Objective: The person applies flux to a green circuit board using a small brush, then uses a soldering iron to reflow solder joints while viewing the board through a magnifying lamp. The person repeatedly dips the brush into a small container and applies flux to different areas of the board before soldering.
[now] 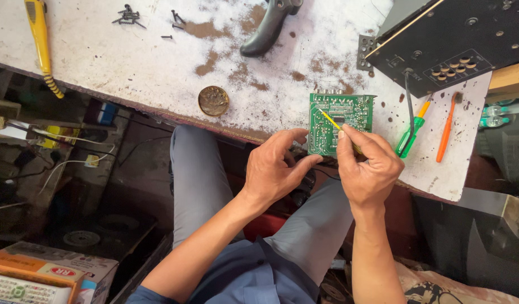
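A green circuit board [333, 123] lies solder side up at the near edge of a stained white workbench [152, 62], just above the person's lap; the left hand [274, 168] pinches its lower left edge, thumb and forefinger closed narrowly on the board; the right hand [367, 166] is curled tight round a thin yellow tool [330, 120], its tip resting on the board's middle; just to the right lie a green-handled screwdriver [410, 137] and an orange screwdriver [446, 129]; above them sits a black amplifier chassis [456, 42]; farther left are a round rusty tin lid [214, 101], loose black screws [128, 16] and a yellow-handled tool [39, 39].
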